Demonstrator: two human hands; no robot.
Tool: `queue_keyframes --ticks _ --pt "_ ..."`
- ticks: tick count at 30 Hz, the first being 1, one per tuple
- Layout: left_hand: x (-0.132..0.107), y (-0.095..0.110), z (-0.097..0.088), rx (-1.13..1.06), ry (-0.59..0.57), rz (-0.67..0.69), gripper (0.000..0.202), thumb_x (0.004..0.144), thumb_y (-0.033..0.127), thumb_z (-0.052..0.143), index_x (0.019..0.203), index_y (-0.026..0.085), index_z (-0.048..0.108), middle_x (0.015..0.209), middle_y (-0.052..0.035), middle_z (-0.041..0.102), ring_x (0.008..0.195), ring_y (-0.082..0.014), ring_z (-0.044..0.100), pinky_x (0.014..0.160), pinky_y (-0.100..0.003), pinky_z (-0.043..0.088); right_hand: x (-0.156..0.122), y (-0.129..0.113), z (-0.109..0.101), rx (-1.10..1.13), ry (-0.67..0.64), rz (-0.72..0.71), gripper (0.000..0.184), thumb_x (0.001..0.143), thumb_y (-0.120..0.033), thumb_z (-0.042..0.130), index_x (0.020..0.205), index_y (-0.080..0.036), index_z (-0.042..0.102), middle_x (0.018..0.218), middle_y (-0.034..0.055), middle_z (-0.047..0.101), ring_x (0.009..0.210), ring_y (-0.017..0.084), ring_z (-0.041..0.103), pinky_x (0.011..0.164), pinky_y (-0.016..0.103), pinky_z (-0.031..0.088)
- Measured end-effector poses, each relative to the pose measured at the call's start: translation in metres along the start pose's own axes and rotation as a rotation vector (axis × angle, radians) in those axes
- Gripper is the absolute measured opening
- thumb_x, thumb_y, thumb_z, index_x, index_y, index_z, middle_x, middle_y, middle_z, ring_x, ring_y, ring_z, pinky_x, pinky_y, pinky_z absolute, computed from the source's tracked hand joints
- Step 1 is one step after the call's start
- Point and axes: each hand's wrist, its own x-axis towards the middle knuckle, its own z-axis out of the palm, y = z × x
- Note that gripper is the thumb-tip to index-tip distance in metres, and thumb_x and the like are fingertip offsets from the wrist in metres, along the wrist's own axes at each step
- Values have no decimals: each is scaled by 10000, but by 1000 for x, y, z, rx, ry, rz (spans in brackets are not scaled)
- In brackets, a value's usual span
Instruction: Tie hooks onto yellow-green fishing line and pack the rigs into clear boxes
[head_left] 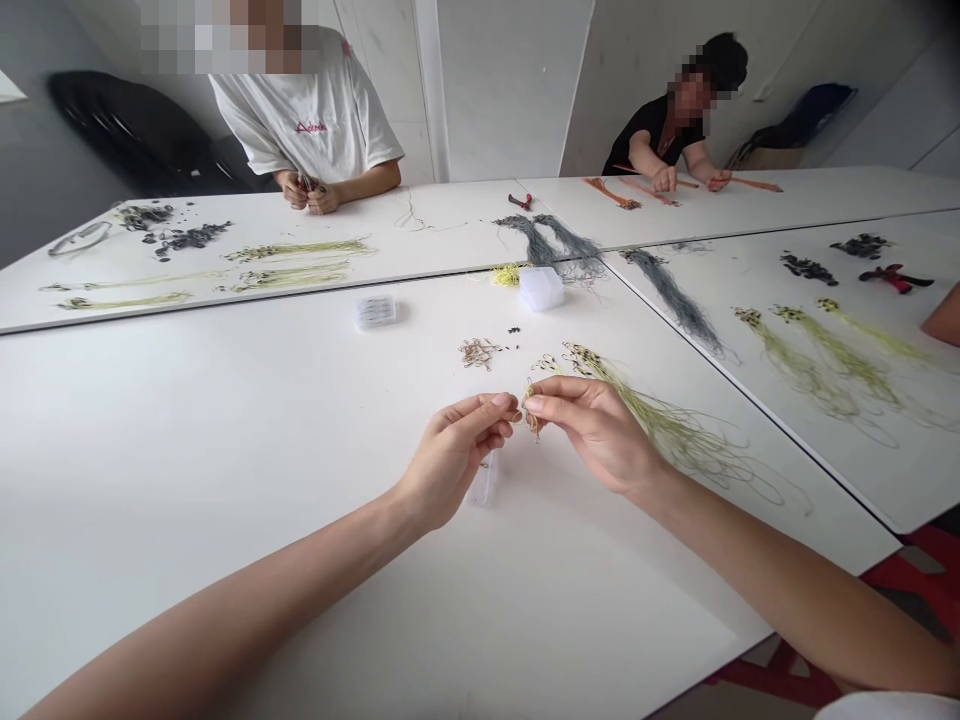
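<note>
Above the white table, my left hand [469, 440] and my right hand [589, 425] meet, fingertips almost touching. Pinched between my right thumb and fingers is a short looped bundle of thin yellow cord [532, 425], with what looks like a small metal piece in it. My left thumb and forefinger are pressed together, apparently on an end of that cord; the exact grip is too small to tell. Under my left hand lies a small clear plastic box [482, 482], partly hidden. Just beyond my hands are a pile of brass-coloured metal clips or hooks [478, 352] and tiny black pieces [514, 330].
Yellow cord bundles [645, 405] spread at right. Farther off are a clear box [376, 312], a whitish box [541, 288], grey cord bundles [551, 245] and red-black pliers [520, 202]. Two people work across the tables [225, 420]; one handles orange strands [754, 184].
</note>
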Motion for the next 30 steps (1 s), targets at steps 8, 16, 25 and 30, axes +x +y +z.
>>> queue_keyframes --ticks 8,16,25,30 --pt "-5 -1 4 -74 -145 -105 207 883 342 611 851 174 728 940 -60 675 777 -125 561 795 -271 432 -2 -4 3 -1 -34 -10 106 800 -271 674 738 -185 681 694 17 621 632 145 547 682 342 478" --pt "-4 -2 3 -108 -156 -111 193 888 320 609 817 174 712 848 -24 616 728 -102 501 766 -248 410 -2 -3 5 28 -48 -35 114 817 -251 660 729 -179 669 686 11 624 629 144 565 699 340 469" --pt "-5 0 4 -42 -139 -70 248 908 337 574 818 145 702 895 -61 638 809 -134 513 797 -277 403 -1 2 5 63 -54 -23 117 825 -226 653 723 -173 672 686 11 608 613 133 545 666 332 456" --pt "-7 0 5 -72 -156 -102 243 923 324 562 861 127 690 919 -59 625 781 -112 494 800 -262 402 -2 3 6 83 -48 -31 111 828 -220 659 729 -172 670 677 5 601 600 134 557 657 335 466"
